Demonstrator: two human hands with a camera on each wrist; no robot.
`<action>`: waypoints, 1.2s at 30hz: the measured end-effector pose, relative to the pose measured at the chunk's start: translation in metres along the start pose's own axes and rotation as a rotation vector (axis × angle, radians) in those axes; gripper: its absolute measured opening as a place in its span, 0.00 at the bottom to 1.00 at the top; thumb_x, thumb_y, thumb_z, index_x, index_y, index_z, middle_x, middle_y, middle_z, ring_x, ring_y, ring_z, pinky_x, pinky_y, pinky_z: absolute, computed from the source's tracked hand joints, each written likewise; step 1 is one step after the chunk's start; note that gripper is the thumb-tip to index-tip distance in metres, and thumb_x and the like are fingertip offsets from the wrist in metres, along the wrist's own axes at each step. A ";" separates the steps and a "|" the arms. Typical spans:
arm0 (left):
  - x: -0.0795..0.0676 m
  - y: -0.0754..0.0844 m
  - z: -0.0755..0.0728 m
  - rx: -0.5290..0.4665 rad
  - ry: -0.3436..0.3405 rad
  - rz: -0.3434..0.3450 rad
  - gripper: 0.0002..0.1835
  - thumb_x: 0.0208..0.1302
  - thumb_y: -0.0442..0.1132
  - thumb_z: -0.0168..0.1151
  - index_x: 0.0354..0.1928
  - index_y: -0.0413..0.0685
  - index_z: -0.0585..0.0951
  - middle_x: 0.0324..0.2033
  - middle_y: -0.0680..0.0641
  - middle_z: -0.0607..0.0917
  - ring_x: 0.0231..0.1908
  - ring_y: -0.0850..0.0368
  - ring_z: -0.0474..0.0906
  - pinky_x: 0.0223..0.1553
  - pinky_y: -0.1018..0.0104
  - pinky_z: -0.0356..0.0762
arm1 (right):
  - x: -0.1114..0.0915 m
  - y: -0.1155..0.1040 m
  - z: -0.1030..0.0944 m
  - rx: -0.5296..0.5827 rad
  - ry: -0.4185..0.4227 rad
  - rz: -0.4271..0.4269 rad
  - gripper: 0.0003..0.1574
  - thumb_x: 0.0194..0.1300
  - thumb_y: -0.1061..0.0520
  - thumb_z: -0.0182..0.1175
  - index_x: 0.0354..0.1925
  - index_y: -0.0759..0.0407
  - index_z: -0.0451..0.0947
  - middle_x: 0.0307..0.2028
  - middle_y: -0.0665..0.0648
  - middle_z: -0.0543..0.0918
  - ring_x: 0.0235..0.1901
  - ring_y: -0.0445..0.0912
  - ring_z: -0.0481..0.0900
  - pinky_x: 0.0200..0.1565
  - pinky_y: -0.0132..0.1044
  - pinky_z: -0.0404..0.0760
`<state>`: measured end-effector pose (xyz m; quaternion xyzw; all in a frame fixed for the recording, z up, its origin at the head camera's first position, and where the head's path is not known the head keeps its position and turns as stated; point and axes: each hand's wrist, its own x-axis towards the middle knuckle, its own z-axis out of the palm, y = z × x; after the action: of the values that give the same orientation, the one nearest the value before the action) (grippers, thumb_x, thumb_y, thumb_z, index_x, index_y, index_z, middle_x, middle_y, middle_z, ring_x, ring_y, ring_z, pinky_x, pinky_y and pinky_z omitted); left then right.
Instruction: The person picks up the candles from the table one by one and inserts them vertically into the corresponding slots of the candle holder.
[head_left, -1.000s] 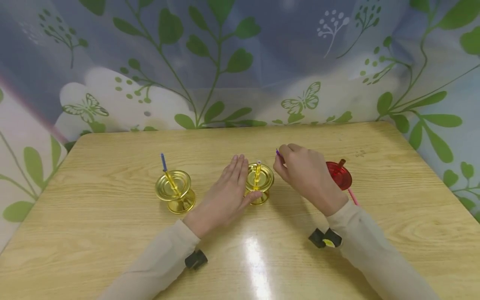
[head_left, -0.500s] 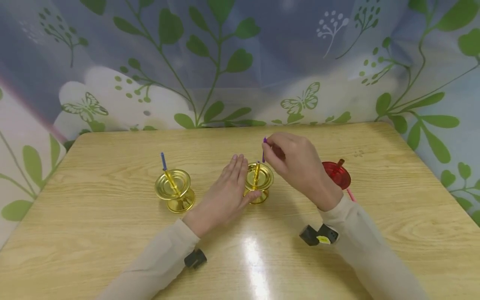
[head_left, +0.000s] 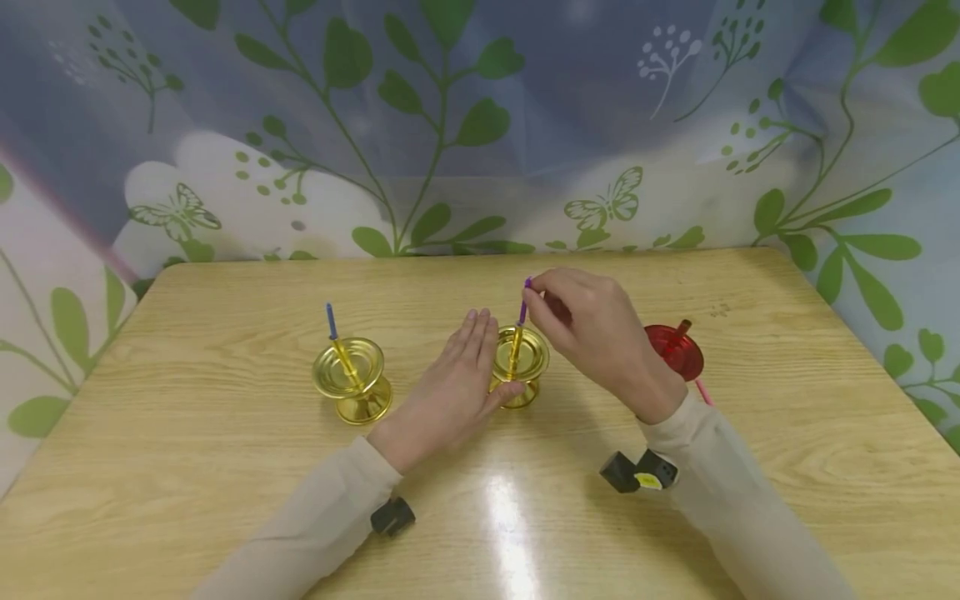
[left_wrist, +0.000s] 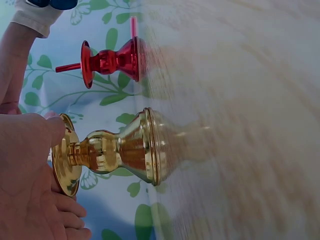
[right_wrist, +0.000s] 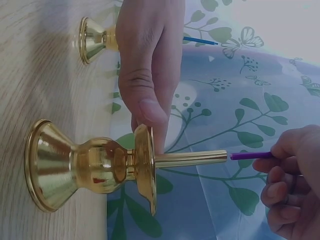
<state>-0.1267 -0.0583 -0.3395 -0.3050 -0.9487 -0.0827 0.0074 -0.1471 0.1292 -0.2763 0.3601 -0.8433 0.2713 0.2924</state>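
A gold candlestick (head_left: 520,357) stands upright on the table in the middle of the head view. My left hand (head_left: 450,392) touches the side of its dish (right_wrist: 145,172), fingers straight along the far side and thumb at the near side. Between thumb and fingertips, my right hand (head_left: 600,333) pinches a thin purple candle (right_wrist: 250,155). Its lower end is at the top of the candlestick's gold tube (right_wrist: 192,158); the right wrist view shows a sliver of gap there. The candle's upper part is partly hidden by my fingers.
Another gold candlestick (head_left: 348,375) bearing a blue candle (head_left: 332,321) stands to the left. On the right, behind my right wrist, is a red candlestick (head_left: 678,354), with a pink stick (head_left: 703,392) beside its base. A patterned cloth (head_left: 480,167) hangs behind the table (head_left: 225,467).
My right hand has moved left with the purple candle, turned it upright, and brought it over the middle candlestick's tube. My left hand has stayed against the dish.
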 end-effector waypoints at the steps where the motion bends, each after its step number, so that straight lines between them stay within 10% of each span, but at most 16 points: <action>1: 0.000 0.000 0.000 -0.003 -0.002 -0.001 0.45 0.74 0.62 0.34 0.72 0.27 0.45 0.72 0.30 0.45 0.73 0.41 0.36 0.72 0.55 0.40 | 0.000 0.000 0.000 0.000 -0.002 0.000 0.06 0.66 0.64 0.60 0.33 0.67 0.81 0.25 0.56 0.82 0.20 0.41 0.72 0.24 0.33 0.75; 36: 0.000 0.001 -0.002 0.015 -0.008 -0.008 0.45 0.74 0.62 0.35 0.72 0.27 0.46 0.72 0.30 0.45 0.73 0.40 0.37 0.72 0.53 0.35 | -0.003 0.003 0.001 0.037 -0.006 -0.067 0.04 0.63 0.65 0.62 0.35 0.66 0.84 0.19 0.50 0.75 0.17 0.37 0.64 0.20 0.30 0.67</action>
<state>-0.1262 -0.0581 -0.3370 -0.3014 -0.9506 -0.0745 0.0054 -0.1478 0.1323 -0.2798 0.3942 -0.8266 0.2759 0.2919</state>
